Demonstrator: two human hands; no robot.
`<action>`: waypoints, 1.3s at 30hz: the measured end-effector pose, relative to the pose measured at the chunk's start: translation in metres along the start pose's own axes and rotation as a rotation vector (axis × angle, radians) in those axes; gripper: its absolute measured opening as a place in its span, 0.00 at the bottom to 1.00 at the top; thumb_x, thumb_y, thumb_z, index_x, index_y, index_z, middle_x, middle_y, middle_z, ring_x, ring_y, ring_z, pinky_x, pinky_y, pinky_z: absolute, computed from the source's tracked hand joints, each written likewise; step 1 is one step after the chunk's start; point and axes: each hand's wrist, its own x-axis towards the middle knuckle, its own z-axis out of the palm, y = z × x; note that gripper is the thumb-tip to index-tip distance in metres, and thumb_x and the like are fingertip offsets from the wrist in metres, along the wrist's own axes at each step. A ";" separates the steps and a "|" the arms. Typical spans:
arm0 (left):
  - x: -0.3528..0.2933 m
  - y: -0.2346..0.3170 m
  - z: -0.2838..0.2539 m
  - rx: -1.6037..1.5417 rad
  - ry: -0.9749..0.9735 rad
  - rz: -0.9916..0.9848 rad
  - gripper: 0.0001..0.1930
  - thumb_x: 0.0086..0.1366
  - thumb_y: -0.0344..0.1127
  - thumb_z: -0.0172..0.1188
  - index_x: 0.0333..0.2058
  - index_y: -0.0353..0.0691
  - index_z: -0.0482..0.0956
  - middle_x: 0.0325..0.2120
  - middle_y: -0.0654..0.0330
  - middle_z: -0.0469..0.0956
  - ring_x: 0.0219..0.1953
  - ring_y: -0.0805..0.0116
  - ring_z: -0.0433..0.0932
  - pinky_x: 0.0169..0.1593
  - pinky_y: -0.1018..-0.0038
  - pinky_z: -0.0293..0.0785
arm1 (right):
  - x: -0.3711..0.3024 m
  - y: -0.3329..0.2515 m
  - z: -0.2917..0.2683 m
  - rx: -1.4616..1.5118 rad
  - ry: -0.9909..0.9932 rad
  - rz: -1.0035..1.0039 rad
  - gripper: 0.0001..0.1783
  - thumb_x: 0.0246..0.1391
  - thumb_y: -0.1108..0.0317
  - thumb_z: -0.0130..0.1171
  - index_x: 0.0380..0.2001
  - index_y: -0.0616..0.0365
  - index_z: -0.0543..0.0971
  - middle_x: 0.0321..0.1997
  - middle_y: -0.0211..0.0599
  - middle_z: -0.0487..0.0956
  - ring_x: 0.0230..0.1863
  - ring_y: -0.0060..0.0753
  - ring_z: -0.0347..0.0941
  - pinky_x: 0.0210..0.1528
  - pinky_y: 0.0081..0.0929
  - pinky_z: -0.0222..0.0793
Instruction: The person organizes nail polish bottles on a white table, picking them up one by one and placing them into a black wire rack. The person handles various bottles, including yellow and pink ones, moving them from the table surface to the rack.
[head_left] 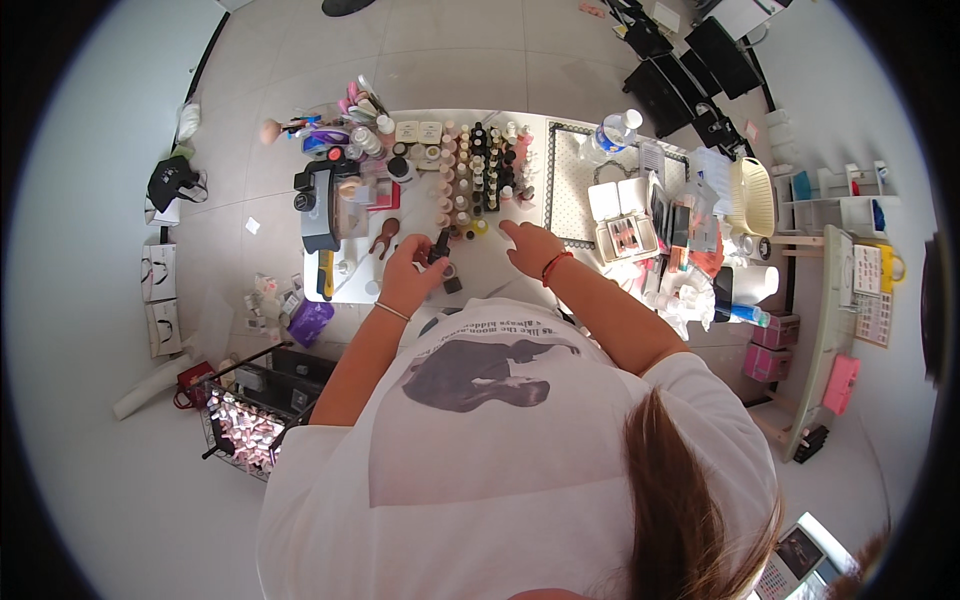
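Observation:
My left hand (408,274) is closed on a small dark bottle (440,244) at the near edge of the bottle rows. Just below its fingers is a second dark bottle (452,279). My right hand (532,247) reaches in from the right with fingers stretched out and nothing visible in them. Its fingertips are close to the front of several rows of small bottles, some pink-capped (446,185), others black-capped (479,165). Small yellow items (480,227) sit between my two hands. A brown paddle-shaped brush (384,236) lies left of my left hand.
Left on the white table stand a grey machine (320,210), jars (401,169) and brushes (356,97). To the right are a clear bottle (606,137), an open white case (627,236), crumpled tissue (688,298) and a cream basket (751,199). A wire cart (240,425) stands lower left.

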 end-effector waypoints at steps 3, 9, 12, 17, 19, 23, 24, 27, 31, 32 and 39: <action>0.000 0.000 0.001 -0.035 -0.005 -0.015 0.18 0.53 0.34 0.71 0.41 0.38 0.75 0.29 0.64 0.74 0.29 0.75 0.72 0.31 0.77 0.69 | -0.005 -0.002 -0.010 -0.044 -0.019 0.014 0.29 0.55 0.64 0.57 0.60 0.49 0.66 0.44 0.48 0.77 0.46 0.53 0.77 0.48 0.45 0.74; -0.001 0.002 -0.001 -0.082 -0.044 -0.072 0.18 0.54 0.33 0.71 0.41 0.38 0.75 0.29 0.63 0.74 0.28 0.77 0.71 0.28 0.78 0.69 | 0.018 -0.005 -0.029 0.030 0.186 0.032 0.26 0.55 0.64 0.56 0.57 0.55 0.67 0.42 0.50 0.79 0.45 0.55 0.78 0.46 0.49 0.74; -0.001 -0.004 -0.001 -0.087 -0.041 -0.051 0.18 0.54 0.33 0.71 0.41 0.38 0.75 0.29 0.63 0.73 0.28 0.77 0.71 0.28 0.79 0.69 | 0.032 -0.011 -0.032 0.052 0.228 0.070 0.22 0.55 0.67 0.53 0.54 0.57 0.69 0.40 0.52 0.81 0.45 0.56 0.78 0.46 0.49 0.75; -0.004 -0.009 -0.003 -0.154 -0.040 -0.027 0.18 0.55 0.33 0.71 0.42 0.38 0.74 0.28 0.63 0.73 0.28 0.78 0.71 0.28 0.79 0.69 | 0.056 -0.010 -0.026 -0.019 0.180 0.132 0.20 0.55 0.67 0.53 0.52 0.57 0.70 0.40 0.50 0.81 0.45 0.55 0.78 0.46 0.49 0.75; -0.004 -0.009 -0.005 -0.128 -0.034 -0.007 0.18 0.55 0.33 0.71 0.42 0.37 0.74 0.28 0.63 0.73 0.28 0.78 0.71 0.28 0.79 0.69 | 0.060 -0.008 -0.024 -0.038 0.168 0.159 0.17 0.54 0.66 0.54 0.48 0.56 0.72 0.40 0.49 0.81 0.44 0.54 0.78 0.46 0.49 0.74; -0.006 0.001 -0.010 -0.113 -0.023 -0.014 0.18 0.56 0.32 0.70 0.42 0.37 0.73 0.27 0.63 0.74 0.24 0.78 0.72 0.26 0.79 0.69 | 0.051 -0.009 -0.025 -0.057 0.217 0.104 0.16 0.55 0.64 0.55 0.46 0.55 0.74 0.38 0.49 0.81 0.43 0.54 0.78 0.45 0.49 0.74; -0.007 0.007 -0.011 -0.126 -0.022 -0.026 0.17 0.56 0.31 0.70 0.42 0.37 0.73 0.27 0.63 0.74 0.23 0.77 0.72 0.25 0.80 0.69 | 0.045 -0.010 -0.026 -0.043 0.210 0.090 0.15 0.55 0.63 0.55 0.46 0.55 0.74 0.38 0.49 0.81 0.43 0.54 0.78 0.45 0.49 0.74; -0.005 0.004 -0.010 -0.171 -0.019 -0.018 0.17 0.56 0.30 0.69 0.42 0.36 0.73 0.27 0.63 0.74 0.21 0.77 0.73 0.24 0.80 0.68 | 0.033 -0.006 -0.021 -0.030 0.176 0.041 0.13 0.57 0.64 0.52 0.44 0.56 0.75 0.37 0.49 0.82 0.43 0.54 0.79 0.46 0.48 0.74; 0.001 0.000 -0.005 -0.226 -0.047 -0.022 0.17 0.57 0.30 0.69 0.41 0.36 0.73 0.27 0.62 0.75 0.20 0.78 0.73 0.23 0.80 0.68 | 0.029 -0.004 -0.019 -0.019 0.158 0.050 0.12 0.58 0.63 0.52 0.42 0.56 0.75 0.37 0.48 0.82 0.42 0.54 0.79 0.45 0.47 0.75; 0.003 0.001 -0.005 -0.210 -0.045 -0.024 0.17 0.57 0.30 0.69 0.42 0.35 0.73 0.27 0.62 0.75 0.20 0.78 0.72 0.23 0.80 0.68 | 0.027 -0.007 -0.023 -0.032 0.150 0.056 0.13 0.58 0.62 0.53 0.43 0.56 0.76 0.37 0.48 0.82 0.41 0.54 0.79 0.44 0.47 0.75; 0.015 0.015 0.003 -0.082 -0.091 0.040 0.19 0.53 0.32 0.71 0.41 0.34 0.75 0.29 0.61 0.77 0.27 0.73 0.74 0.31 0.75 0.73 | 0.003 -0.046 -0.068 0.379 0.189 -0.187 0.17 0.56 0.56 0.62 0.42 0.57 0.80 0.30 0.43 0.82 0.33 0.45 0.79 0.38 0.38 0.75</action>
